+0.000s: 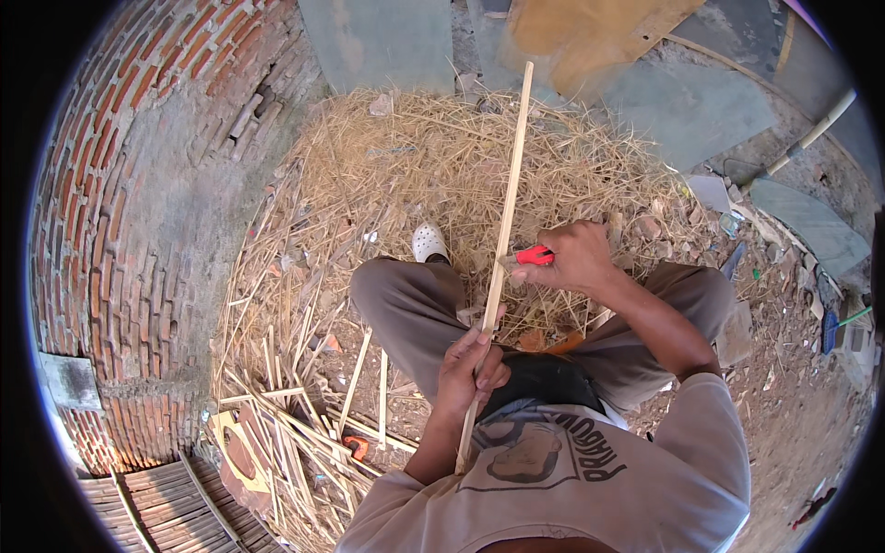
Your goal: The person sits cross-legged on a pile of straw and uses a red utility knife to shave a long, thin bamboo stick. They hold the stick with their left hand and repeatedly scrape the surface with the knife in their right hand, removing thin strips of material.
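Wooden strip, pale and slender, in left hand above tangled straw.

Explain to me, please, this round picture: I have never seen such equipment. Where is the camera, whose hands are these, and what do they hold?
There is no robot here, only a person working with two bare hands. The single picture comes from a wide fisheye camera worn on the head and looking down, so straight edges bend near the rim and the person's own shirt and legs appear below.

The left hand holds a long pale strip low down. The right hand holds a red-handled tool, probably a knife, whose blade seems to meet the strip.

On the ground lie dry straw-like shavings, with a heap of similar strips at lower left. A brick wall rises on the left.
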The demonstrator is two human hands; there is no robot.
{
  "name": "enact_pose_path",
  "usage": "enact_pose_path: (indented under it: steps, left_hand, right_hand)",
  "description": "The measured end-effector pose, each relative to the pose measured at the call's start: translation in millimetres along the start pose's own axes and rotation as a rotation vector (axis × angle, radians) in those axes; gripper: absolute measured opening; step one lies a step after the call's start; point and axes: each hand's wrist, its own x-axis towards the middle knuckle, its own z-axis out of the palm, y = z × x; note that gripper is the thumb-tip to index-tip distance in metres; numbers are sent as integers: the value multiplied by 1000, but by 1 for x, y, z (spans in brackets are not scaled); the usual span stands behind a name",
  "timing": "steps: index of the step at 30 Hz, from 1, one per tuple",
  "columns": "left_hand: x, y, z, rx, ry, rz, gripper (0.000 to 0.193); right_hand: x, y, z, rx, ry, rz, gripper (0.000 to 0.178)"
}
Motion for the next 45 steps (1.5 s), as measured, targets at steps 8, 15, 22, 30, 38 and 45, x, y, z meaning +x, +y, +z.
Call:
enact_pose_path:
  steps: [8, 15, 22, 30, 38, 45]
  left_hand:
    - [8, -14, 4, 312, 34, 113, 43]
    - [11, -14, 6, 459, 38, 172, 41]
    - [3, -9, 7, 422, -19, 80, 41]
    - [-9, -11, -3, 164, -22, 12, 42]
    - [5, -4, 7, 338, -24, 114, 41]
    - [3, -11, 11, 388, -21, 88, 40]
  right_hand:
    - [-1, 8, 1, -54, -39, 56, 68]
    - [1, 7, 1, -46, -18, 16, 70]
    - [23, 46, 0, -168, 133, 201, 74]
    - [29, 70, -33, -94, 63, 426, 80]
    - [-1, -4, -9, -20, 79, -59, 66]
    - [19, 27, -20, -154, 162, 151, 69]
